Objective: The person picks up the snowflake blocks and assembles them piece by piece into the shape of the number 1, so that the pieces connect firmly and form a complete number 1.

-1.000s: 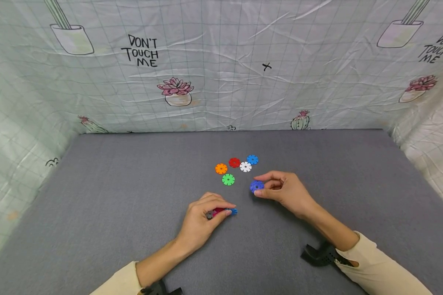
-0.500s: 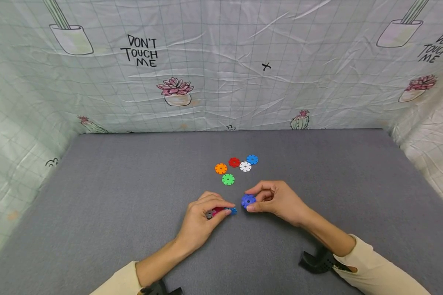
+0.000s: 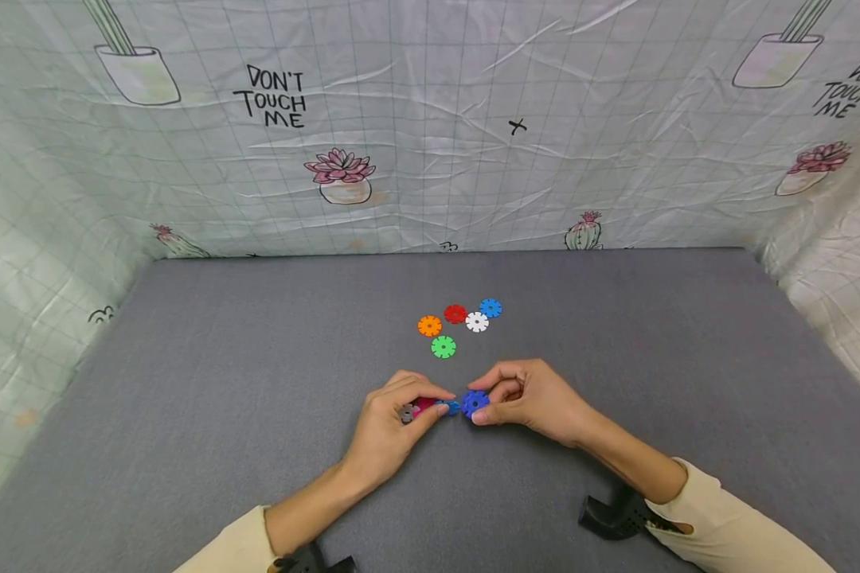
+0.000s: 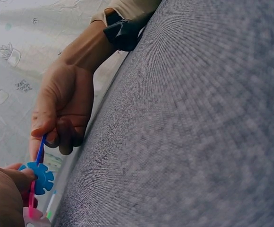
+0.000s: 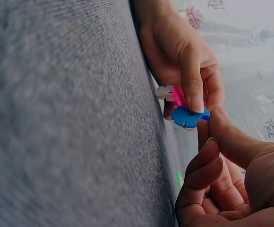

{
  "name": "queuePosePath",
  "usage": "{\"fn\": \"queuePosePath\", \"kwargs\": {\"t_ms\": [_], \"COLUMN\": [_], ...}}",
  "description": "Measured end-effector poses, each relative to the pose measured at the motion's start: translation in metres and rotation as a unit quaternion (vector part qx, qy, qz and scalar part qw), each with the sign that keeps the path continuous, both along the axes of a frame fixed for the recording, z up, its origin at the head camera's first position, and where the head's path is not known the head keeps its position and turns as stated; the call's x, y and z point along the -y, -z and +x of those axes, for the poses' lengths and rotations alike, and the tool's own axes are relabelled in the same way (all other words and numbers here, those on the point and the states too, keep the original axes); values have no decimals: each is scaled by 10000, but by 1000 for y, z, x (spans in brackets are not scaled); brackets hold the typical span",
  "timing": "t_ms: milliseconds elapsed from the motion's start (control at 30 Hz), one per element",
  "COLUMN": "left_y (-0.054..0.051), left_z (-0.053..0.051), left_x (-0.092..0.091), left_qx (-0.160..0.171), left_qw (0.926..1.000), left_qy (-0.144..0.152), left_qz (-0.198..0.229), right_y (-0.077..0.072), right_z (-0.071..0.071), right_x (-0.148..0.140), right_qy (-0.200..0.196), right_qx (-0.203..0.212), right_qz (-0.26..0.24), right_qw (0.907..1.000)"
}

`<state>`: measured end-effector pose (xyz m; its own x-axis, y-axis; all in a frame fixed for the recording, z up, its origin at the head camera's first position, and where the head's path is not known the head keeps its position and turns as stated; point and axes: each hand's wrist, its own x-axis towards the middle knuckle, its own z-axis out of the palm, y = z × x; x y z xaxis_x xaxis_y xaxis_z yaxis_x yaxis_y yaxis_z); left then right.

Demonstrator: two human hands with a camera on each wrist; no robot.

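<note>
Between its thumb and fingers, my left hand (image 3: 387, 428) pinches a short chain of notched plastic discs. In the right wrist view the chain shows a whitish disc (image 5: 164, 92), a pink disc (image 5: 178, 96) and a light blue disc (image 5: 184, 118) at its free end. A dark blue notched disc (image 3: 475, 404) is pinched by the thumb and index finger of my right hand (image 3: 537, 404). Its edge meets the light blue disc's rim, at an angle to it in the left wrist view; whether their slots interlock cannot be told. Fingers cover part of the chain.
Beyond the hands, loose notched discs lie flat on the grey cloth table (image 3: 258, 358): orange (image 3: 429, 326), red (image 3: 455, 314), white (image 3: 477, 321), blue (image 3: 490, 308) and green (image 3: 443, 347). A printed curtain (image 3: 430, 103) stands behind the table and at both sides.
My right hand has moved left and toward the body, bringing the dark blue disc up to the light blue one. The left hand has stayed in place with the chain.
</note>
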<state>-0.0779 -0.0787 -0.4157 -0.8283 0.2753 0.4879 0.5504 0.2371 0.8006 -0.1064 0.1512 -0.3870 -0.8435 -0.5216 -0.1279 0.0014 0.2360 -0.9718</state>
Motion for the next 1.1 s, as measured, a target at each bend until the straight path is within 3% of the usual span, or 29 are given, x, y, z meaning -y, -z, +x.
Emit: {"fn": "queuePosePath", "kwargs": {"t_ms": [833, 933, 1100], "left_y": [1, -4, -22], "left_z": [0, 2, 9], "left_x": [-1, -2, -4], "left_qx": [-136, -144, -264], "left_qw": [9998, 9998, 9993], "left_qy": [-33, -53, -24], "left_qz": [119, 149, 251], "right_y": [4, 4, 5], "right_z": [10, 12, 13], "right_x": [11, 12, 13], "right_qy": [260, 304, 346], "right_qx": [-100, -115, -114], "right_qz": [-65, -73, -65], "right_qw": [9996, 9994, 9993]}}
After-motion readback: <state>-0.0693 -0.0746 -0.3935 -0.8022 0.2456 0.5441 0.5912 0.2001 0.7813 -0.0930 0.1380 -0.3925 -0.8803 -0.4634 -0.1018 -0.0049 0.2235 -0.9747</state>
